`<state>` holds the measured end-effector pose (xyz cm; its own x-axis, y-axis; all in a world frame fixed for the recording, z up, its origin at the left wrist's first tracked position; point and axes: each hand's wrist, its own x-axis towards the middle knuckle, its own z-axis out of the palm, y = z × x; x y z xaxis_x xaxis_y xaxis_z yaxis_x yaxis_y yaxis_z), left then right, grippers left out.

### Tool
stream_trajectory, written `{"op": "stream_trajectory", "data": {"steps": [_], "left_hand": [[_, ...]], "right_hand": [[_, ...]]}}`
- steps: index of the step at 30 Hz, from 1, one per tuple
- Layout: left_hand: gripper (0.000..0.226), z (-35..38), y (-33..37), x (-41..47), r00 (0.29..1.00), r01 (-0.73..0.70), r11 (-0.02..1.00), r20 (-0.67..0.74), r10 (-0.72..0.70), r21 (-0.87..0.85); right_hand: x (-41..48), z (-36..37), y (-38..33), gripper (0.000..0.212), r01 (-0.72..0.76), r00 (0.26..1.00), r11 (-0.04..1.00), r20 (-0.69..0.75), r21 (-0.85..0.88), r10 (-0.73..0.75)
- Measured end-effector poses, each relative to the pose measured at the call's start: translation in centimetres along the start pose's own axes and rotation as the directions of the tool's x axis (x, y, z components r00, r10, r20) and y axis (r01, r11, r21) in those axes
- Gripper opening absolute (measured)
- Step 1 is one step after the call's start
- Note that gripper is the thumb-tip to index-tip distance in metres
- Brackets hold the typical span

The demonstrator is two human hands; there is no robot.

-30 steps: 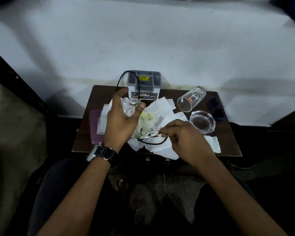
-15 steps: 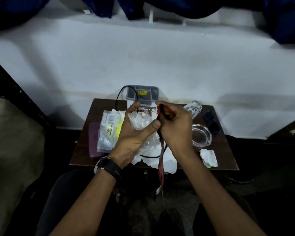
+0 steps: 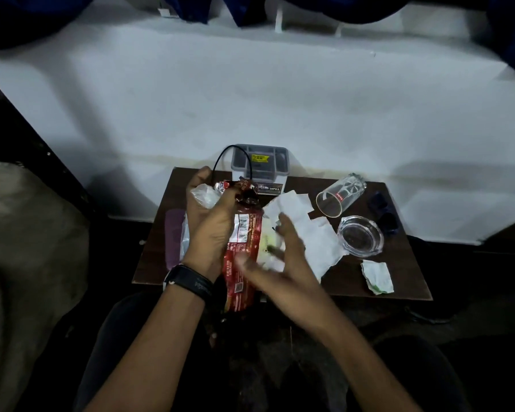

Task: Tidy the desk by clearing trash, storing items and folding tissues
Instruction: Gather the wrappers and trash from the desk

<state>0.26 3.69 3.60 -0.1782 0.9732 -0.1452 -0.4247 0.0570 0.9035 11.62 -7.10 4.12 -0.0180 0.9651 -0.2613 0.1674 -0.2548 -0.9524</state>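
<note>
Dim, lived-in room of a home, small dark wooden table (image 3: 399,281) at frame centre against a bare white wall (image 3: 250,93), glass tumbler (image 3: 339,194) and ashtray (image 3: 360,235) at right, dark cloth (image 3: 191,7) hanging along the top edge

A long red wrapper (image 3: 242,251) hangs upright from the left hand (image 3: 211,230), its crumpled top pinched beside a wad of clear plastic (image 3: 203,196) in the same fist. White tissues (image 3: 304,233) lie spread flat just beyond the right hand (image 3: 280,263). A small crumpled tissue (image 3: 377,276) lies well right of it.
</note>
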Motion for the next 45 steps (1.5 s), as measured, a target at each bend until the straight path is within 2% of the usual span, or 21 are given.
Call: {"op": "stream_trajectory", "data": {"steps": [1, 3, 5, 7, 10, 13, 16, 18, 21, 23, 26, 30, 32, 34, 36, 38, 39, 41, 43, 45], "left_hand": [[0.067, 0.0, -0.1, 0.0, 0.999, -0.031, 0.999, -0.013, 0.031, -0.011], [0.065, -0.1, -0.3, 0.1, 0.997, -0.072, 0.997, -0.027, 0.073, 0.029], [0.065, -0.4, -0.4, 0.1, 0.996, -0.086, 0.995, -0.005, 0.087, 0.049], [0.069, -0.5, -0.3, 0.0, 0.996, -0.087, 0.995, 0.021, 0.086, 0.042], [0.069, -0.4, -0.6, -0.2, 0.995, -0.054, 0.997, 0.086, 0.049, 0.058], [0.064, 0.0, -1.2, -0.7, 0.968, -0.057, 0.995, 0.247, 0.035, 0.082], [0.071, 0.3, -1.2, -0.9, 0.944, -0.003, 1.0, 0.331, -0.006, 0.027], [0.078, 0.3, -0.8, -1.2, 0.937, 0.075, 0.996, 0.346, -0.055, -0.042], [0.073, 0.2, -0.3, -1.6, 0.906, 0.244, 0.951, 0.395, -0.154, -0.189], [0.074, 0.2, -0.1, -2.0, 0.901, 0.231, 0.963, 0.405, -0.156, -0.142], [0.089, 0.5, -0.7, -2.4, 0.929, 0.104, 0.991, 0.349, -0.125, 0.079], [0.07, 0.4, -2.0, -2.6, 0.938, -0.053, 0.949, 0.343, -0.06, 0.31], [0.07, 0.0, -2.0, -2.4, 0.924, -0.201, 0.852, 0.383, 0.0, 0.484], [0.077, -0.6, -1.7, -2.2, 0.881, -0.397, 0.644, 0.468, 0.068, 0.654], [0.086, -1.0, -1.3, -2.2, 0.83, -0.536, 0.424, 0.547, 0.107, 0.73], [0.092, -1.2, -1.2, -2.4, 0.79, -0.608, 0.298, 0.6, 0.128, 0.736], [0.096, -1.2, -1.2, -2.4, 0.781, -0.621, 0.268, 0.611, 0.13, 0.737], [0.106, -1.4, -1.0, -2.0, 0.804, -0.594, 0.21, 0.583, 0.12, 0.777], [0.109, -1.7, -0.6, -1.3, 0.85, -0.523, 0.093, 0.511, 0.129, 0.847], [0.109, -2.0, -0.2, -0.9, 0.865, -0.476, -0.049, 0.477, 0.152, 0.878]], "right_hand": [[-0.6, 0.5, 0.8, 0.105, -0.037, 0.999, 0.999, 0.031, 0.028, 0.036], [-1.1, 1.0, 2.1, 0.085, -0.065, 0.997, 0.991, 0.047, 0.116, 0.06], [-1.2, 0.5, 2.2, 0.056, -0.018, 0.999, 0.991, -0.033, 0.131, 0.023], [-1.1, -0.6, 1.6, 0.043, 0.102, 0.984, 0.988, -0.155, 0.118, -0.083], [-0.2, -2.7, -0.5, 0.048, 0.299, 0.909, 0.947, -0.337, 0.12, -0.244], [1.7, -3.7, -1.8, 0.059, 0.4, 0.851, 0.916, -0.37, -0.002, -0.373], [3.6, -3.2, -1.7, 0.052, 0.424, 0.814, 0.884, -0.346, -0.196, -0.467], [4.1, -2.7, -1.7, 0.043, 0.433, 0.794, 0.883, -0.386, -0.183, -0.469], [4.8, -2.3, -2.0, 0.032, 0.412, 0.799, 0.899, -0.417, -0.147, -0.434], [5.1, -2.3, -2.0, 0.027, 0.389, 0.802, 0.895, -0.399, -0.217, -0.445], [5.1, -2.2, -1.6, 0.042, 0.336, 0.836, 0.888, -0.334, -0.314, -0.434], [5.0, -3.2, -0.4, 0.084, 0.222, 0.887, 0.918, -0.322, -0.328, -0.33], [5.0, -4.1, 0.4, 0.096, 0.195, 0.932, 0.934, -0.239, -0.298, -0.271], [5.1, -5.0, 1.7, 0.094, 0.16, 0.967, 0.954, -0.156, -0.253, -0.203], [5.4, -5.8, 3.1, 0.083, 0.122, 0.953, 0.944, -0.231, -0.308, -0.198], [6.1, -6.2, 4.3, 0.071, 0.079, 0.918, 0.925, -0.335, -0.372, -0.213], [6.6, -6.0, 4.5, 0.066, 0.044, 0.919, 0.915, -0.344, -0.4, -0.195], [7.4, -5.0, 4.7, 0.066, 0.008, 0.948, 0.863, -0.27, -0.506, -0.166], [8.1, -3.4, 4.4, 0.078, 0.025, 0.981, 0.733, -0.125, -0.68, -0.149], [8.7, -1.3, 4.3, 0.092, 0.082, 0.988, 0.62, -0.019, -0.78, -0.154]]}}
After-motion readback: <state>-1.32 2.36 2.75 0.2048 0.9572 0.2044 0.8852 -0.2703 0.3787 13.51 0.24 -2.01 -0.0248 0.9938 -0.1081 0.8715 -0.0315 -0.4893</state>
